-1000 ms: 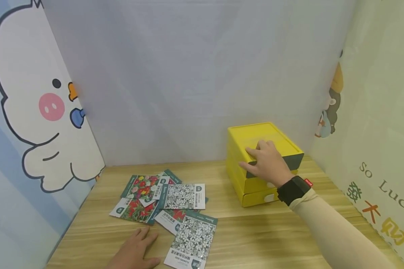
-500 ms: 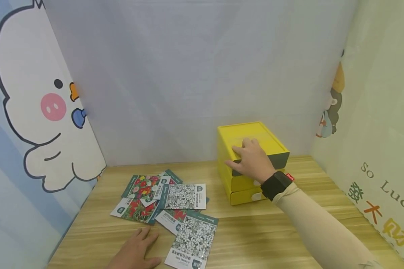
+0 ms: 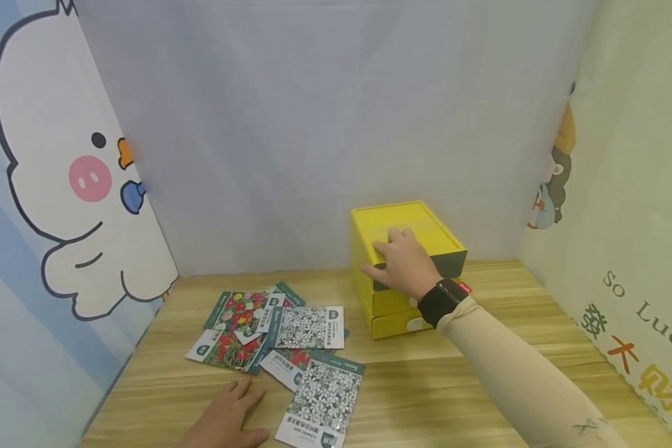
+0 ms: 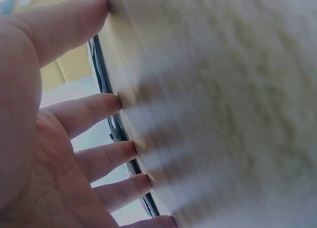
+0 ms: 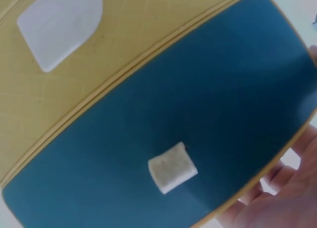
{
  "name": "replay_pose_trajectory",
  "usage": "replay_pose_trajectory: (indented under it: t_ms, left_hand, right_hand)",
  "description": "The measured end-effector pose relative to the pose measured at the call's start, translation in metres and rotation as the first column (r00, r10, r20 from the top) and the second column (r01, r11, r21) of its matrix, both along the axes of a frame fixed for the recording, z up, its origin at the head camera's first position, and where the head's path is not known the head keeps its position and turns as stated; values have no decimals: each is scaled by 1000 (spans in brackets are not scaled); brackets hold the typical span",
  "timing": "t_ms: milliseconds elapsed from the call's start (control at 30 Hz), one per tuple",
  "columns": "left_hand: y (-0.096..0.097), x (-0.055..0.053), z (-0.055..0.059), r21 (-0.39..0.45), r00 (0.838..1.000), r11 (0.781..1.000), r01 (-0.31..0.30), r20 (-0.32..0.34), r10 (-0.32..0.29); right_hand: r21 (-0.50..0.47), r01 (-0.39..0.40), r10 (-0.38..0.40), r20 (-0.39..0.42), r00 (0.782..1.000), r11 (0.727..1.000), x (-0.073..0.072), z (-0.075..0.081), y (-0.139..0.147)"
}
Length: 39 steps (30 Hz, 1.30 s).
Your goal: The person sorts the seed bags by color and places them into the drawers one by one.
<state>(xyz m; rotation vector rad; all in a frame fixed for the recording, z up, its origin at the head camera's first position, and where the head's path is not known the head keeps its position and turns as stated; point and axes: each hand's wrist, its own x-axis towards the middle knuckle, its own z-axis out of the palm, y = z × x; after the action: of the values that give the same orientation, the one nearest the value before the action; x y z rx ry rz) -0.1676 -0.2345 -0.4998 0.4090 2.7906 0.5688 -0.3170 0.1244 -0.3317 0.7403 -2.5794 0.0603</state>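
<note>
My right hand [image 3: 406,264] rests over the top front edge of a yellow box with drawers [image 3: 425,216], several fingers on its top and the thumb by the left front corner. In the right wrist view the dark blue-green upper drawer front [image 5: 223,84] bears a small white pull tab [image 5: 172,167]; fingers show behind its edge. My left hand [image 3: 226,414] lies spread on the wooden table [image 3: 425,386], fingertips touching it, just in front of several flower seed packets. Closest to it are a red-flower packet [image 3: 238,350] and a white-flower packet [image 3: 325,395].
Another white-flower packet [image 3: 308,326] overlaps a mixed-colour packet [image 3: 243,311] in the loose pile left of the box. A grey cloth backdrop [image 3: 285,155] stands behind the table, with printed cloths [image 3: 50,155] at the sides.
The yellow box has slid left across the table with my right hand on it, more slowly over the last half second. My left hand and the packets have stayed in place.
</note>
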Motion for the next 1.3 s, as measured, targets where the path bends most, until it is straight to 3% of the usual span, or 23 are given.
replay_pose_trajectory:
  t_ms: [133,300,433,533,700,800,967,1200,1300]
  left_hand:
    - [-1,-2,0,15,1000,1000,18,2,-18]
    - [0,-1,7,40,999,999,-31,11,30]
    - [13,2,23,65,992,997,-39,-121,47]
    - [30,2,37,104,967,994,11,-254,16]
    - [65,-3,58,162,937,980,113,-345,-51]
    - [84,-6,66,180,930,971,160,-358,-87]
    - [111,-11,71,228,938,948,223,-315,-145]
    - [138,-15,78,257,944,932,255,-273,-183]
    - [153,-18,80,279,937,915,291,-276,-213]
  right_hand:
    - [11,-6,5,26,1000,1000,1,3,3]
    - [-48,-42,50,185,981,998,1,23,22]
    - [-114,-18,52,306,951,993,-9,45,47]
    - [-124,22,25,367,930,992,-19,54,66]
    - [-71,-29,52,346,937,997,-31,50,78]
    - [-27,-73,78,338,938,997,-37,37,78]
    - [-41,-37,51,423,905,998,-44,20,77]
    - [-47,14,8,444,896,999,-41,24,61]
    - [-31,44,-26,452,891,999,-37,26,54]
